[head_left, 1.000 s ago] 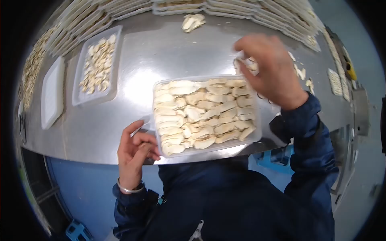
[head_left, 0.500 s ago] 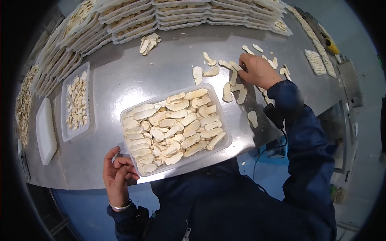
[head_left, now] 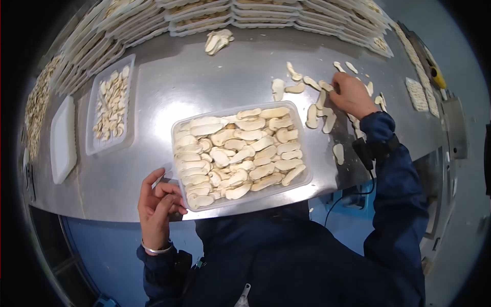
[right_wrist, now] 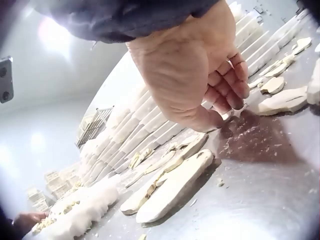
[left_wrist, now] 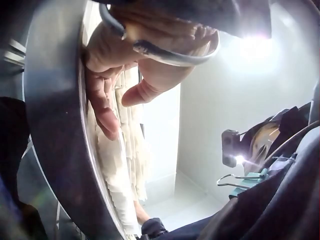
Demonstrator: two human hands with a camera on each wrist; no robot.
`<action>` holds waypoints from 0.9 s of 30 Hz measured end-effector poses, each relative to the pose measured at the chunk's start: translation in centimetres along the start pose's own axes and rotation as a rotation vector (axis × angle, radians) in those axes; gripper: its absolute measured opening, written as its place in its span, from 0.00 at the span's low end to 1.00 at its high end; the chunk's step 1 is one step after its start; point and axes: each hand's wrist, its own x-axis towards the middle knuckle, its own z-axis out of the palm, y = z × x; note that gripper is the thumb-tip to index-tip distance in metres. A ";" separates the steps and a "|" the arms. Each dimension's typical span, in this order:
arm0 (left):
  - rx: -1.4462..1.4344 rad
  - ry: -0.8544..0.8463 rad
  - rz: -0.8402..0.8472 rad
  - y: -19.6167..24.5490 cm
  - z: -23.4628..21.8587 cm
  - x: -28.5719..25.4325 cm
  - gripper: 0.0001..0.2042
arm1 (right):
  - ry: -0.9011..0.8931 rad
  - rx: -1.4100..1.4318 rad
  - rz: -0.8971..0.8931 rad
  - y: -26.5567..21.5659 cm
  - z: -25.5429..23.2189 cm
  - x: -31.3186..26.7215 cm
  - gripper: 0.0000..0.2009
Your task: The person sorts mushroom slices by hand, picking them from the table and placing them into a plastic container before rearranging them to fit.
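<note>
A clear plastic tray (head_left: pixel 309 171) filled with rows of pale mushroom slices (head_left: pixel 240 153) lies at the table's front edge. At its lower left corner is the left hand (head_left: pixel 158 204), fingers loosely bent and touching the tray's side; the left wrist view shows this hand (left_wrist: pixel 135 75) beside the slices. To the right, the right hand (head_left: pixel 354 94) reaches down among loose slices (head_left: pixel 312 116) on the table. In the right wrist view the right hand's (right_wrist: pixel 195 75) fingers are bent low over the metal surface, and whether they pinch a slice cannot be told.
Stacked trays (head_left: pixel 266 15) line the back of the metal table (head_left: pixel 153 66). At the left are a tray of smaller pieces (head_left: pixel 132 77) and a white lid-like slab (head_left: pixel 63 138). A small slice pile (head_left: pixel 219 42) lies near the back, a small filled tray (head_left: pixel 417 94) at the right.
Since one second ago the right hand has gone from above the filled tray's upper right corner down to the loose slices. The left hand keeps its place at the tray; the head view has shifted.
</note>
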 end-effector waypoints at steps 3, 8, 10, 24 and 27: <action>-0.023 -0.021 0.000 -0.1 -0.1 0.0 0.25 | 0.178 0.029 -0.077 -1.2 -1.1 -0.6 0.09; -0.039 -0.047 -0.019 0.0 -0.5 0.0 0.24 | 0.235 0.192 -0.489 -12.2 -3.4 -2.4 0.08; -0.051 -0.052 -0.015 0.0 -0.5 -0.1 0.24 | 0.169 0.173 -0.606 -16.2 -3.5 -3.3 0.09; -0.084 -0.073 0.003 -0.1 -0.5 -0.2 0.26 | 0.147 0.148 -0.798 -22.5 -0.1 -2.1 0.07; -0.086 -0.083 0.009 -0.2 -0.5 -0.2 0.26 | 0.131 0.151 -0.785 -22.5 0.0 -2.0 0.07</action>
